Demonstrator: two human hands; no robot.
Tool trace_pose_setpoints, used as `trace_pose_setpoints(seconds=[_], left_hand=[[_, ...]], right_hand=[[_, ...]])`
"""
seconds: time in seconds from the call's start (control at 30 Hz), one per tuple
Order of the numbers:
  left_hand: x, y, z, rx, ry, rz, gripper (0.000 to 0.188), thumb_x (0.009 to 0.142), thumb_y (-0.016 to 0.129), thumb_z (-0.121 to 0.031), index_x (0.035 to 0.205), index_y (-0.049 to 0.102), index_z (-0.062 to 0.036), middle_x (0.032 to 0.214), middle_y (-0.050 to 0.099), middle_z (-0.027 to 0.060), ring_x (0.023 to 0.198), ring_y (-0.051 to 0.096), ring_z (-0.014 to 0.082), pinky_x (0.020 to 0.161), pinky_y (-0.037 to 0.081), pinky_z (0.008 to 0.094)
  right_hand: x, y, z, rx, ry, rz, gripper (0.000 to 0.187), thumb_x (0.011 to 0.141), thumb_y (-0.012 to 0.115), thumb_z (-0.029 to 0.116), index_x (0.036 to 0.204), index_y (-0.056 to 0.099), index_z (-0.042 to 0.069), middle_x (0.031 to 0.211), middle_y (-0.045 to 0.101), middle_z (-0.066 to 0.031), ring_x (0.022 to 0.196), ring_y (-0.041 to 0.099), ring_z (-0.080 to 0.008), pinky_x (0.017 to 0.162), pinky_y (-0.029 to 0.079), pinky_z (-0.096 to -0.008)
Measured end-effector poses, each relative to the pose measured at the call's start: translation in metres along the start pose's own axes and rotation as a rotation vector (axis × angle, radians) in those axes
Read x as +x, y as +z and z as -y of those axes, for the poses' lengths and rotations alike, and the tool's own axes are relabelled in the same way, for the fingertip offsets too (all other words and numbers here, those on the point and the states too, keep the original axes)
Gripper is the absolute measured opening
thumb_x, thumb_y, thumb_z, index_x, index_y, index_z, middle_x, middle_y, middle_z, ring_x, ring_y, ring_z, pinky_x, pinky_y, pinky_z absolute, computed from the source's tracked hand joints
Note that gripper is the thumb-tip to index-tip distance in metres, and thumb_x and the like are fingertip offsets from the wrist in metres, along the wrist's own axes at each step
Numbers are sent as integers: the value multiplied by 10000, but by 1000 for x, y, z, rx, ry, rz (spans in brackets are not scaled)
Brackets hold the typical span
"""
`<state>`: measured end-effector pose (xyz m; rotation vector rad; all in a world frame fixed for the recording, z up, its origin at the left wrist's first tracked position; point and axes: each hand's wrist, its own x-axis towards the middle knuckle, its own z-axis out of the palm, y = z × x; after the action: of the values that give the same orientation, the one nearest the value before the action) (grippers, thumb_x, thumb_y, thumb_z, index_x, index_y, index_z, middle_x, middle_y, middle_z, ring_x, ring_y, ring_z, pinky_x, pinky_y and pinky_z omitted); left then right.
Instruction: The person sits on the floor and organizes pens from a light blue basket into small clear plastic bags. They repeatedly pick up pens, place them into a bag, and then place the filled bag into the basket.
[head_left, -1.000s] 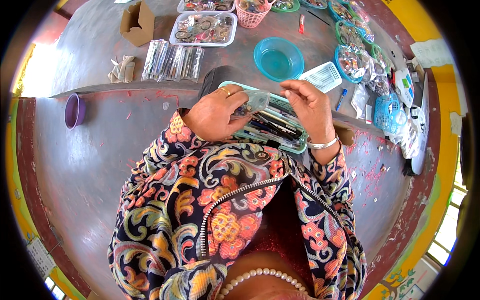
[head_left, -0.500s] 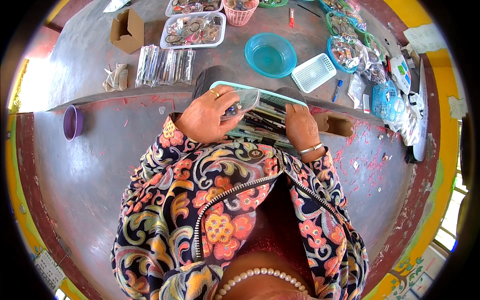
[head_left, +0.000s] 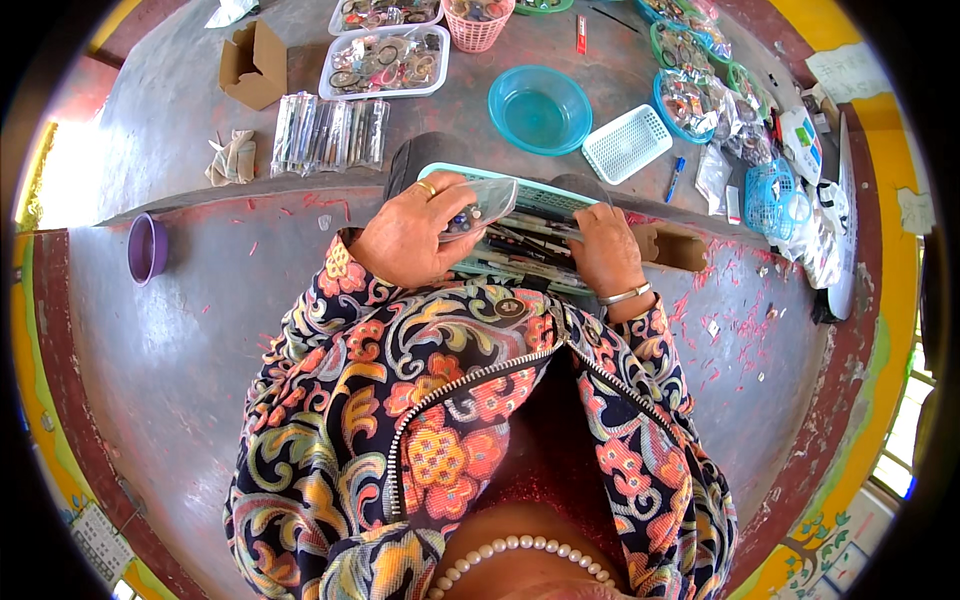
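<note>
A light-teal basket [head_left: 545, 188] full of pens [head_left: 535, 240] rests in front of my body, at lap height. My left hand [head_left: 412, 228], with a ring on it, is closed on a clear plastic bag [head_left: 490, 200] over the basket's left part; small dark and pale pieces show inside the bag. My right hand [head_left: 608, 252], wearing a bracelet, is at the basket's right end. Its fingers are curled down onto the end of a pen, and the fingertips are partly hidden.
Beyond the basket stand a round teal basin [head_left: 541, 110], a pale perforated tray [head_left: 627, 145], a row of bagged pens [head_left: 330, 134], a white tray [head_left: 385, 92] of bagged trinkets and a cardboard box [head_left: 253, 65]. Another cardboard box [head_left: 668, 247] sits right of my hand; a purple bowl [head_left: 147, 247] is left.
My right hand has shifted slightly, its fingers curling further in toward the pens. My left hand and the bag have stayed almost where they were.
</note>
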<state>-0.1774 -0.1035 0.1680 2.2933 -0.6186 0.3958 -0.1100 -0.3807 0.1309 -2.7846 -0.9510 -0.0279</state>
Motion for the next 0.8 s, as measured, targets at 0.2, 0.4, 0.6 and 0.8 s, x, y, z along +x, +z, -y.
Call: trace_pose_setpoints(seconds=[0.2,0.4,0.6,0.8], left_hand=[[0,0,0,-1,-9,6,329,796,689,-151,1051,537,-10,1037,550,191,879,579,378,729,503,413],[-2,-2,-1,-21,-87,65,349,791,695,-136,1082,554,-5,1112,566,194,1009,569,372,849,483,409],[-1,0,0,-13,-40,22,329,793,693,-141,1055,542,-12,1054,556,193,928,575,381,771,497,413],[0,1,0,-7,-14,12,341,797,688,-145,1073,538,-14,1052,553,194,894,579,385,739,507,417]], right_hand=[[1,-3,-2,90,35,32,251,702,668,85,923,557,38,921,589,-138,920,545,-334,805,455,-407],[-3,4,-23,260,46,-38,163,708,638,58,861,586,42,868,607,-137,870,560,-355,765,458,-427],[-9,-4,-29,706,326,-106,95,801,611,61,879,653,28,804,647,-52,737,620,-209,661,476,-318],[-16,-3,-44,1984,488,-245,188,897,619,129,1039,626,6,778,623,-62,680,563,-141,614,452,-249]])
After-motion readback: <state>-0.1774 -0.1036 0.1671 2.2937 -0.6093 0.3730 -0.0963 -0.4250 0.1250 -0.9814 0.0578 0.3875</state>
